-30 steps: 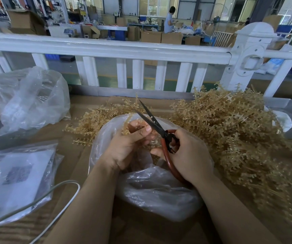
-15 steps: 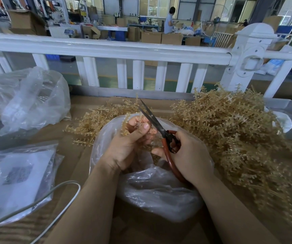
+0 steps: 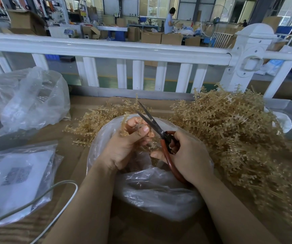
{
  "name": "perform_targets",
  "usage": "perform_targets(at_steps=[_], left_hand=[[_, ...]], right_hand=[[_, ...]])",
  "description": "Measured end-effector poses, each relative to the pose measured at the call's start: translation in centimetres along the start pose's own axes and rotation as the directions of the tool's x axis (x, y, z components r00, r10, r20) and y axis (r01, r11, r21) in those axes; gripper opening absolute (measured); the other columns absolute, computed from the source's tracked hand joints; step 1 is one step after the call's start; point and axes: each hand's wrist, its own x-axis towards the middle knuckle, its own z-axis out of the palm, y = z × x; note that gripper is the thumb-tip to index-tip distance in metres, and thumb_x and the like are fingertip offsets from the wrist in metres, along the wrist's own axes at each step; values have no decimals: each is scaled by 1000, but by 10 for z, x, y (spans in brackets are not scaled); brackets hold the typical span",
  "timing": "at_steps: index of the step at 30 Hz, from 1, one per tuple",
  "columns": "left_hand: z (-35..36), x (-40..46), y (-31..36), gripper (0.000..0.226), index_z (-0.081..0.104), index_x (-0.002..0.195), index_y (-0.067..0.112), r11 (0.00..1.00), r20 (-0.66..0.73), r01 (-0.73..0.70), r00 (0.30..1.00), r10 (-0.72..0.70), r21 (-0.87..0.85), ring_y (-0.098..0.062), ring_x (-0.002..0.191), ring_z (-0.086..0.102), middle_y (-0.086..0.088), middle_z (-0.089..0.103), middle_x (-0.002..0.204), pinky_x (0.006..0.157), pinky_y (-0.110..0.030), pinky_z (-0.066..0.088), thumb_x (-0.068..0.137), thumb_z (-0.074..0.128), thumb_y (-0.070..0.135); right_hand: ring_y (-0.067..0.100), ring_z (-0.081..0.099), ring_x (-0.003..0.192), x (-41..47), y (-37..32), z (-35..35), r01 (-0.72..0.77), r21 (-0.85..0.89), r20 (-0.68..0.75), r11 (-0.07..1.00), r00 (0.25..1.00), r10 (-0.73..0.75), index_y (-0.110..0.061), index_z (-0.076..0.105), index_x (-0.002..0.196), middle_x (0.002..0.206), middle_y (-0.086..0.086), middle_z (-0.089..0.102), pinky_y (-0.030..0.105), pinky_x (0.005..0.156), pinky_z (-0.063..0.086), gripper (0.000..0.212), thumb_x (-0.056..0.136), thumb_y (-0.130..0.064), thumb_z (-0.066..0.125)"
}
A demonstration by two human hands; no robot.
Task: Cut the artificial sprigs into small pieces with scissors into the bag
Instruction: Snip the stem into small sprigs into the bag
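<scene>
A clear plastic bag [image 3: 155, 192] lies open on the table in front of me. Over its mouth my left hand [image 3: 124, 147] pinches a tan artificial sprig [image 3: 124, 125] between thumb and fingers. My right hand [image 3: 189, 155] grips red-handled scissors [image 3: 161, 132]; their dark blades are parted and point up and left, right beside the sprig and my left thumb. A big heap of tan sprigs [image 3: 235, 131] lies to the right of the bag, and a smaller heap of sprigs [image 3: 96, 120] lies behind it on the left.
A white fence rail [image 3: 106, 50] runs along the table's far edge. Two more clear bags sit on the left: a puffy bag [image 3: 29, 101] at the back and a flat bag with white sheets [image 3: 16, 176] near me. A grey cable [image 3: 59, 191] crosses the front left.
The scissor blades closed at the sprig and have parted again. My left hand shifted the sprig slightly; both hands stay over the bag.
</scene>
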Motion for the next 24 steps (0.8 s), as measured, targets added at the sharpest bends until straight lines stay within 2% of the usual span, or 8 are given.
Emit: perform_targets(at_steps=[3,6,9,13,16,19,21,24], left_hand=[[0,0,-1,23,60,100,-1,1000,-27,-2,1000,2,-2,-44,104,40,-30,50,106,75,-41,39,82,69,8],[-2,-1,-1,23,61,100,-1,1000,-32,-3,999,4,14,-42,102,42,-25,55,100,84,-50,37,80,69,9],[-3,-2,1,37,57,111,-4,999,-32,-2,999,4,54,-43,104,45,-28,53,108,88,-53,35,80,70,10],[-2,-3,2,20,63,98,1,996,1,-31,1000,31,80,-39,95,51,-22,59,97,89,-52,37,81,69,10],[-3,-2,2,19,63,99,2,998,17,-32,999,31,63,-40,98,48,-22,59,98,89,-53,36,82,69,9],[-4,-2,2,21,64,96,4,999,-6,5,1000,-5,49,-37,93,51,-21,59,97,84,-46,41,80,74,14],[-4,-2,2,14,67,89,8,998,-11,7,1000,-7,58,-31,84,56,-14,64,89,79,-40,45,79,74,15],[-3,-3,2,4,70,84,11,997,-24,-13,1000,15,78,-26,80,58,-10,67,82,83,-41,45,79,71,12]], right_hand=[[-8,52,67,0,1,0,-14,13,4,1000,1000,14,-36,48,83,72,-23,52,13,59,38,76,58,-106,35],[-8,52,68,0,1,1,-9,15,3,1000,1000,9,-35,51,86,73,-24,53,15,58,40,73,61,-103,41],[-11,49,64,-1,-1,1,0,-2,2,1000,1000,0,-37,48,85,69,-27,49,10,56,35,72,60,-104,38],[-11,49,63,-1,-2,0,-2,4,-12,1000,1000,2,-36,47,84,68,-26,48,8,54,33,72,61,-103,38],[-10,50,63,-1,-1,0,-10,10,-13,1000,1000,10,-36,49,84,68,-26,49,8,56,33,73,61,-104,38],[-11,51,66,-1,0,0,-13,12,1,1000,1000,13,-34,51,86,70,-26,51,7,57,33,64,65,-94,53],[-10,51,66,-1,0,0,-13,8,-1,1000,1000,13,-33,52,85,70,-25,51,7,57,33,59,66,-88,60],[-10,51,65,-2,-2,-1,-7,22,-18,1000,1000,8,-36,49,84,68,-23,52,6,56,32,55,65,-87,62]])
